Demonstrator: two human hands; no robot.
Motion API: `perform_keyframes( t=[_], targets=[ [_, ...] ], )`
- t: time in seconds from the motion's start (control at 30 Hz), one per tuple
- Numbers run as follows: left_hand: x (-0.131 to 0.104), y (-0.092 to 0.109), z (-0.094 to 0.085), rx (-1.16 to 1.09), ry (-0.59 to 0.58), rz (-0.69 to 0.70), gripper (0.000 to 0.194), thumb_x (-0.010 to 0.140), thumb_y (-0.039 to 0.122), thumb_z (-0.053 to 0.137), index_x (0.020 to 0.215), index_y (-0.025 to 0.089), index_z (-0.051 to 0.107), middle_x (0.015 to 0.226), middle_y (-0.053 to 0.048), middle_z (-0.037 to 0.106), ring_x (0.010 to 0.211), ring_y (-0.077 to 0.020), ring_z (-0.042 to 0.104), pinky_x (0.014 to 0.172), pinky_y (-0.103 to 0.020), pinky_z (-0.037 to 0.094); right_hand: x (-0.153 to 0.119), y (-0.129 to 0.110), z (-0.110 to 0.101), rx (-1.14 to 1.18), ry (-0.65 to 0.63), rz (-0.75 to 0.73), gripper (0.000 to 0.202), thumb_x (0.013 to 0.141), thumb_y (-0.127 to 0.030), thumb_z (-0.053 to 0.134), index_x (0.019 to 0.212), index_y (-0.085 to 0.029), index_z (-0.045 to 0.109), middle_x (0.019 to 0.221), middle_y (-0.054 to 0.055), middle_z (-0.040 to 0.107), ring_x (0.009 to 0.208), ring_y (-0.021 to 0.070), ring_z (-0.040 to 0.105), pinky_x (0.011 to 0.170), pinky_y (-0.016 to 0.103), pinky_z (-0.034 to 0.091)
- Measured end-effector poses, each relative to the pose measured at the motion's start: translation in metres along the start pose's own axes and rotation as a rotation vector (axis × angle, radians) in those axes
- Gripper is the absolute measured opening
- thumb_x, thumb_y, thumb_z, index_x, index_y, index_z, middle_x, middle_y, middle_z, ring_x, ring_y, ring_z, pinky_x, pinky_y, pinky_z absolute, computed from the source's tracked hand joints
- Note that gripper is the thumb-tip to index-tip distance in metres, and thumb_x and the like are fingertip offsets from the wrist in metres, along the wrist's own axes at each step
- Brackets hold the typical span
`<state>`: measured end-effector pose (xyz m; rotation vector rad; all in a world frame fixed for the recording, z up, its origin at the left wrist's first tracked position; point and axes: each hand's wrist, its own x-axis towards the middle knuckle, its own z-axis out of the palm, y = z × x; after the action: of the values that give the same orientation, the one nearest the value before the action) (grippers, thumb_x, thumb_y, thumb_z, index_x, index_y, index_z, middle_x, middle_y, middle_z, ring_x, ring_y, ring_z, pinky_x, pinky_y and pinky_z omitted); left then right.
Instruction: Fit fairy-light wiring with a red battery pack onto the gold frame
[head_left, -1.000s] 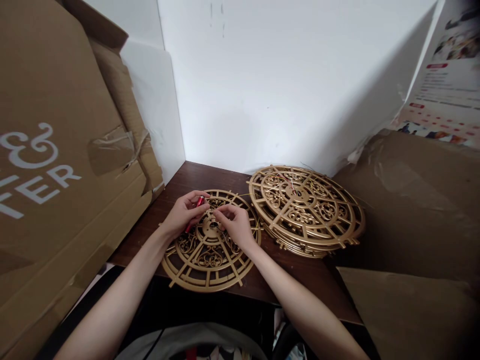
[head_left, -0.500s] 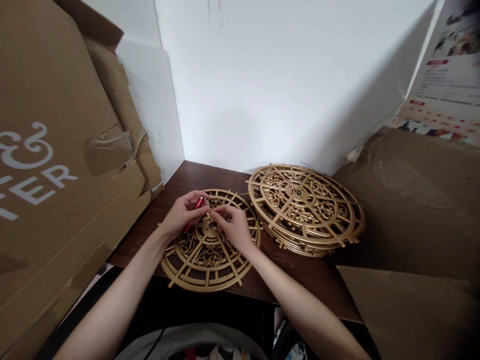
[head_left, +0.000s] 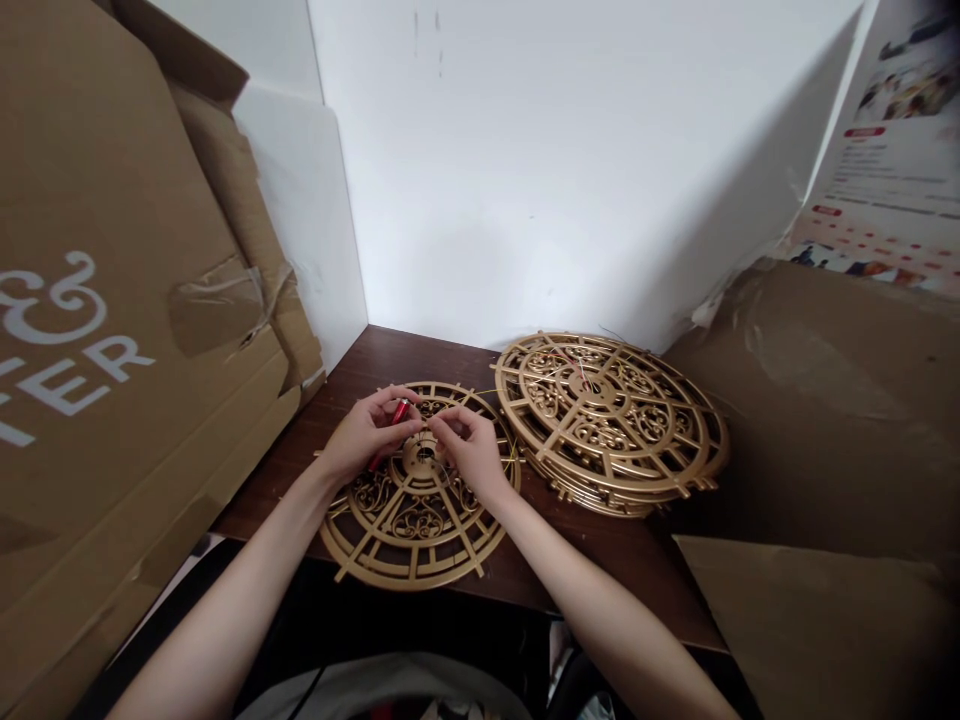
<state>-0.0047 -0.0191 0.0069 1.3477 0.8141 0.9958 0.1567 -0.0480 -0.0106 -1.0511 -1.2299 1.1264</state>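
Observation:
A round gold openwork disc [head_left: 411, 581] with scroll patterns lies flat at the table's front, below both hands. My left hand [head_left: 358, 437] is closed around a slim red tool [head_left: 402, 409]; its exact kind does not show, and part of it is hidden by the fingers. Across the disc's hub, my right hand [head_left: 478, 455] pinches with thumb and forefinger, close to the left fingertips. Thin wires run near the hub, but what the right fingertips hold is too small to make out.
To the right stands a stack of similar gold discs [head_left: 592, 388], with thin coloured wires on top. A large cardboard box [head_left: 150, 200] rises on the left, more cardboard [head_left: 810, 420] on the right. A white wall [head_left: 562, 170] closes off the back of the dark wooden table [head_left: 592, 560].
My right fingertips have shifted slightly to the right, leaving a little more gap from the left ones. The red tool stays in my left hand.

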Motion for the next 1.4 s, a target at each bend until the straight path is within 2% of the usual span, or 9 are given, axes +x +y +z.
perform_keyframes(
  t=[0.17,0.37,0.6,0.77,1.4],
  targets=[
    [0.0009,-0.0028,-0.0016,-0.011,-0.032,-0.012,0.035,0.073,0.029,0.075,0.103,0.018,0.06,0.073,0.001,0.061,0.039,-0.0011,0.036,0.032,-0.013,0.024,0.0006,-0.0049,0.0009,0.085,0.01,0.07,0.035,0.068,-0.05,0.069,0.074,-0.017,0.061,0.048,-0.005,0.052,0.037,0.0067,0.041,0.036,0.019,0.031],
    [0.0076,-0.0081,-0.0026,-0.181,0.036,0.021,0.031,0.083,0.038,0.063,0.103,0.014,0.064,0.078,-0.006,0.063,0.051,-0.006,0.043,0.035,-0.013,0.028,0.002,-0.0036,-0.0011,0.091,0.003,0.07,0.032,0.068,-0.047,0.071,0.073,-0.016,0.066,0.051,-0.004,0.053,0.039,0.0062,0.042,0.036,0.018,0.03],
    [0.0021,-0.0045,-0.0008,-0.117,-0.096,-0.049,0.035,0.085,0.038,0.063,0.113,0.017,0.057,0.067,-0.001,0.061,0.049,-0.0072,0.045,0.035,-0.013,0.029,0.0025,-0.003,-0.0025,0.086,-0.002,0.05,0.026,0.068,-0.041,0.072,0.071,-0.015,0.07,0.058,-0.001,0.061,0.045,0.0066,0.044,0.041,0.019,0.035],
    [0.0002,-0.0034,-0.0003,-0.073,-0.178,-0.058,0.037,0.084,0.039,0.063,0.113,0.017,0.055,0.067,-0.001,0.063,0.046,-0.0065,0.045,0.035,-0.014,0.031,0.0021,-0.0034,-0.0022,0.086,0.008,0.048,0.024,0.069,-0.04,0.071,0.07,-0.015,0.07,0.052,-0.002,0.057,0.046,0.0078,0.044,0.043,0.02,0.034],
    [0.0007,-0.0022,0.0014,-0.017,-0.227,-0.037,0.026,0.087,0.038,0.059,0.102,0.017,0.056,0.071,-0.001,0.064,0.046,-0.0053,0.045,0.035,-0.012,0.032,0.0031,-0.003,-0.0053,0.084,0.029,0.002,0.021,0.066,-0.035,0.074,0.066,-0.014,0.072,0.051,-0.004,0.052,0.046,0.0058,0.036,0.045,0.021,0.027]
  ],
)
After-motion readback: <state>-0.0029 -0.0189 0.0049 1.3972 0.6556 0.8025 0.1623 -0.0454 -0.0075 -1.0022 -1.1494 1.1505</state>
